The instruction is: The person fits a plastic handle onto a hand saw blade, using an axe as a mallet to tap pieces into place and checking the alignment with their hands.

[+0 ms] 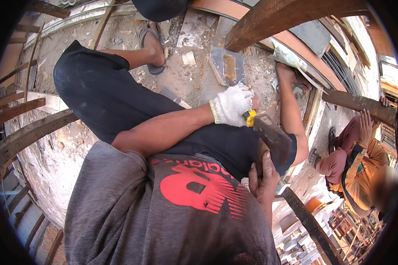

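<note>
My left hand [234, 106], in a white knitted work glove, is closed around a small yellow and black tool [250, 118]; its exact kind is hidden by the fingers. That tool sits against the upper end of a dark, worn wooden block [272, 136] above my lap. My bare right hand [264, 179] grips the block's lower end, thumb along its side. On the ground beyond my left hand lies a grey board [235, 62] with a rectangular, wood-edged opening.
A thick brown timber [278, 20] slants across the upper right. Another beam [358, 104] lies between me and a person [362, 172] in orange at the right. Wood scraps and chips [189, 58] litter the ground. Curved timbers [31, 134] stand at left.
</note>
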A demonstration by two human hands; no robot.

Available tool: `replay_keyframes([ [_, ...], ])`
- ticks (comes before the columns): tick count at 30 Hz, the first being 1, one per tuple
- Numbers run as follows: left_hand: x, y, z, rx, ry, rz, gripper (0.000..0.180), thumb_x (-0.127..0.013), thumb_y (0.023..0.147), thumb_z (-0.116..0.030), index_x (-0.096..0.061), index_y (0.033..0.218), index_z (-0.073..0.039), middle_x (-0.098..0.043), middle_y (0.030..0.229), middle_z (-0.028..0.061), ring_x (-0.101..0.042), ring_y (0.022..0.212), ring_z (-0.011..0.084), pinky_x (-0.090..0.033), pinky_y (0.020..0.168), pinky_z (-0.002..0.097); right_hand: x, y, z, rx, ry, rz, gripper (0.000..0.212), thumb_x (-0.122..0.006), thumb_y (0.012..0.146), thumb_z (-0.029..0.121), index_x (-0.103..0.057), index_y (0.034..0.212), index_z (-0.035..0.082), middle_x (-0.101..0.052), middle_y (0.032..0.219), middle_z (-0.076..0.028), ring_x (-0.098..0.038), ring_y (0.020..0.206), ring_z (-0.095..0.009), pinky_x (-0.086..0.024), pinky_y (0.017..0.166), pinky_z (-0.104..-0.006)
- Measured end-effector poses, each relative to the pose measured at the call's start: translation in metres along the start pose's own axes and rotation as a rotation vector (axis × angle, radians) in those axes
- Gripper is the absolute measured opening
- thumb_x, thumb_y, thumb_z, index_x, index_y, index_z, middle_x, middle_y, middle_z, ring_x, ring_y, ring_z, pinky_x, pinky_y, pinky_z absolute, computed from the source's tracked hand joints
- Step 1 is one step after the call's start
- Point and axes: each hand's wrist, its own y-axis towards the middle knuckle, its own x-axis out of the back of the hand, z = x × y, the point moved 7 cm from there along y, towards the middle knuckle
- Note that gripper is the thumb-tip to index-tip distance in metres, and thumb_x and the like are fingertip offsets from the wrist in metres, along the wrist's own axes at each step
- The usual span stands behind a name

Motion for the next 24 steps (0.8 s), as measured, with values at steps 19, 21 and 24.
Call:
replay_keyframes([
  [19,0.005,0.008,0.006,0.054,-0.010,-0.050,0.031,-0.082,0.069,-0.022,-0.059,0.088,-0.012,-0.060,0.083,0.0103,-0.061,0.079,0.0351,-0.046,0.072,0.0446,0.006,-0.027,-0.014,-0.086,0.185,-0.130,0.091,-0.062,0.090,-0.008,-0.015,0.162,0.021,-0.064,0.100,-0.016,-0.060,0.072,-0.019,-0.052,0.066,-0.0318],
  [21,0.004,0.007,0.011,0.092,-0.043,-0.041,0.036,-0.082,0.063,-0.022,-0.060,0.090,-0.013,-0.061,0.085,0.0095,-0.063,0.084,0.0348,-0.046,0.074,0.0460,0.013,-0.027,-0.008,-0.061,0.206,-0.170,0.090,-0.061,0.091,-0.008,-0.014,0.161,0.024,-0.062,0.105,-0.015,-0.060,0.076,-0.020,-0.052,0.067,-0.0321],
  [24,0.002,0.007,0.014,0.089,-0.026,-0.010,0.039,-0.082,0.059,-0.021,-0.060,0.091,-0.014,-0.062,0.087,0.0092,-0.064,0.086,0.0347,-0.046,0.075,0.0464,-0.004,-0.005,-0.005,-0.146,0.078,0.063,0.078,-0.061,0.090,-0.006,-0.027,0.156,0.021,-0.064,0.105,-0.021,-0.065,0.082,-0.030,-0.053,0.072,-0.0379],
])
